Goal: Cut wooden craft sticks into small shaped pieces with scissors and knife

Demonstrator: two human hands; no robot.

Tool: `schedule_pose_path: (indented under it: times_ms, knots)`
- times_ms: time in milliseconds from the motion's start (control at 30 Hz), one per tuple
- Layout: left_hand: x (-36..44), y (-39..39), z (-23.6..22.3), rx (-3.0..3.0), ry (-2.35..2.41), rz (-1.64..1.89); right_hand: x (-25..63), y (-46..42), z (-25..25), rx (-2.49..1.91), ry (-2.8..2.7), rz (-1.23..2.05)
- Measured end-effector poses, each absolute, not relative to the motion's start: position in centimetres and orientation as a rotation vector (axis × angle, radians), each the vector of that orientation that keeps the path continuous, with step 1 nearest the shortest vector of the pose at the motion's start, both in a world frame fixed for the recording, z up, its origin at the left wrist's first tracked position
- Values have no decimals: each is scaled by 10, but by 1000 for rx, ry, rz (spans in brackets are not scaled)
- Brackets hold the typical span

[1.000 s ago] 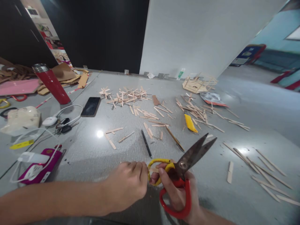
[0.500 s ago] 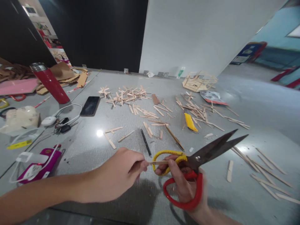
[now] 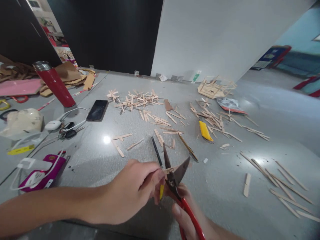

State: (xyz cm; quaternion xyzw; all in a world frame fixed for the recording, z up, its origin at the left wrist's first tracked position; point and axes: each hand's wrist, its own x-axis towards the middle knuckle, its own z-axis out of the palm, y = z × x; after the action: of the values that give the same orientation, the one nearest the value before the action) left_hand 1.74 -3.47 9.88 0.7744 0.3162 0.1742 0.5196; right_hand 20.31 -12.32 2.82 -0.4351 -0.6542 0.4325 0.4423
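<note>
My left hand (image 3: pixel 140 190) is closed, pinching a short wooden craft stick (image 3: pixel 169 170) between thumb and fingers. My right hand (image 3: pixel 186 210) grips the scissors (image 3: pixel 172 181) by their red handle; the yellow handle is mostly hidden behind the hands. The dark blades stand apart and point away from me, with the stick lying between them close to the pivot. Just beyond the hands a black pen (image 3: pixel 156 149) lies on the table, and a brown pencil-like stick (image 3: pixel 188 147) rests to its right.
Loose craft sticks (image 3: pixel 141 100) are scattered over the grey table. A yellow cutter (image 3: pixel 205 131) and a stick-built frame (image 3: pixel 216 87) lie to the right. Leftward are a phone (image 3: pixel 97 110), a red flask (image 3: pixel 54 85), keys (image 3: pixel 68 131) and a purple power strip (image 3: pixel 43 171) with cables.
My right hand has turned the scissors from pointing right to pointing away from me, bringing the blades around the stick. It has let go of the stick, which my left hand still pinches.
</note>
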Motion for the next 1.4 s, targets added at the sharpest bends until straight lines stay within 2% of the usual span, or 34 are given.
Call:
schedule_pose_path:
  times_ms: [133, 433, 833, 1400]
  knots:
    - [18, -37, 98, 1882, 763, 401, 211, -126, 24, -1173, -1703, 964]
    - [19, -38, 97, 1908, 790, 403, 202, -123, 42, -1149, -1615, 1043]
    - [20, -40, 98, 1897, 779, 420, 212, -132, 13, -1125, -1615, 913]
    - [19, -39, 100, 1912, 767, 426, 218, -135, 8, -1123, -1634, 880]
